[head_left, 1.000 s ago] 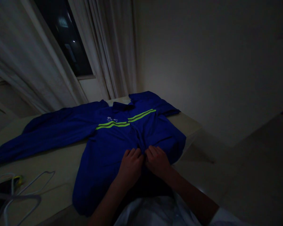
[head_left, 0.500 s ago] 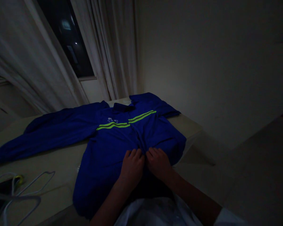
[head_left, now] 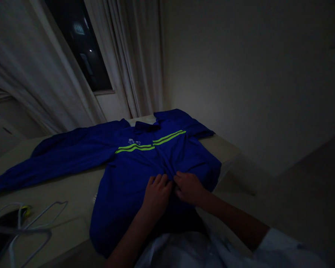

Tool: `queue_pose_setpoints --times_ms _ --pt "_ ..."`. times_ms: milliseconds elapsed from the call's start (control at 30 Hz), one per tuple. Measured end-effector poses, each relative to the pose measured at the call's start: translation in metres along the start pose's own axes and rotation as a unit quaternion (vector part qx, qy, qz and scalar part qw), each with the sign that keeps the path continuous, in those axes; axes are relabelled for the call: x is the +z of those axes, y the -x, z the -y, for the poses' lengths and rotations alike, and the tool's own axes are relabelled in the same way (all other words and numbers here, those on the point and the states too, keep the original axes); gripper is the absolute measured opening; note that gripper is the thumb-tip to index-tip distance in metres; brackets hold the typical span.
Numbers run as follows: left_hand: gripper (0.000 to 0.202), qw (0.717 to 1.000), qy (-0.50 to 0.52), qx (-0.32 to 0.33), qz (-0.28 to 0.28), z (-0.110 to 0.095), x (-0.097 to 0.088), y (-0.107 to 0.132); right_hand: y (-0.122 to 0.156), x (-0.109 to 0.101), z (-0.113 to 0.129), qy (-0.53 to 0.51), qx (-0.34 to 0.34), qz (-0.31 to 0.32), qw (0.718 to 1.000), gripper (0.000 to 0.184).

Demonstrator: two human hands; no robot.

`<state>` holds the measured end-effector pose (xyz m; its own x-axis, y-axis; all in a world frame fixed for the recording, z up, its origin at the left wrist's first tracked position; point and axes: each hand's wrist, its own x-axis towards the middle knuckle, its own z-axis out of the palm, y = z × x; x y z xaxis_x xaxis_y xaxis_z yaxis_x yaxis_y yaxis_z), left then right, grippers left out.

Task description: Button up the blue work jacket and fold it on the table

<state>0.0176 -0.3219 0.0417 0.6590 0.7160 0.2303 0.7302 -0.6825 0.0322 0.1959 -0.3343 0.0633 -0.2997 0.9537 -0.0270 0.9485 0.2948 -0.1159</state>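
A blue work jacket [head_left: 128, 175] with yellow-green stripes across the chest lies spread over the table, collar away from me and both sleeves out to the sides. White lettering shows on its left-hand chest. At the lower front opening, my left hand [head_left: 158, 191] is closed on the jacket's edge with bent fingers. Close beside it, my right hand [head_left: 188, 188] pinches the other front edge. The fingertips nearly meet, and whatever fastening lies between them is too dark and covered to make out.
The pale table [head_left: 69, 193] carries white cables [head_left: 41, 219] and a dark object with a yellow part [head_left: 26, 211] at the left. Curtains [head_left: 134, 56] and a dark window [head_left: 83, 48] stand behind; a bare wall [head_left: 226, 74] rises at the right.
My right hand has turned slightly and its fingers have shifted at the jacket's front edge. The left hand stays almost in place, still gripping the cloth.
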Motion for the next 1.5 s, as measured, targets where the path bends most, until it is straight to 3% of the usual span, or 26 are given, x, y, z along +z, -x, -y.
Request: queue_pose_setpoints --times_ms 233,433,600,933,1167,1333,1500 --pt "0.022 0.996 0.073 -0.024 0.053 0.007 0.001 -0.002 0.0 0.005 -0.017 -0.082 -0.02 -0.001 0.996 0.009" --pt "0.019 0.99 0.121 -0.028 0.063 0.009 -0.004 -0.003 0.009 0.02 -0.006 -0.004 -0.024 -0.087 0.996 0.01" --pt "0.021 0.984 0.158 -0.039 0.071 0.011 -0.003 -0.001 0.009 0.025 -0.006 -0.03 -0.036 -0.098 0.994 0.006" --pt "0.022 0.996 0.054 0.011 0.069 0.01 -0.008 -0.002 0.002 0.015 -0.006 0.008 -0.07 -0.055 0.996 0.015" --pt "0.026 0.997 0.041 0.024 0.067 0.012 -0.004 -0.005 -0.001 0.013 -0.021 -0.162 -0.062 -0.041 0.984 0.008" --pt "0.029 0.997 0.046 0.008 0.059 0.008 -0.001 -0.006 0.001 0.027 -0.023 -0.365 -0.024 -0.06 0.929 0.012" --pt "0.015 0.991 0.127 -0.02 0.044 0.004 -0.008 -0.001 0.007 0.035 -0.022 -0.431 -0.009 -0.105 0.896 0.007"
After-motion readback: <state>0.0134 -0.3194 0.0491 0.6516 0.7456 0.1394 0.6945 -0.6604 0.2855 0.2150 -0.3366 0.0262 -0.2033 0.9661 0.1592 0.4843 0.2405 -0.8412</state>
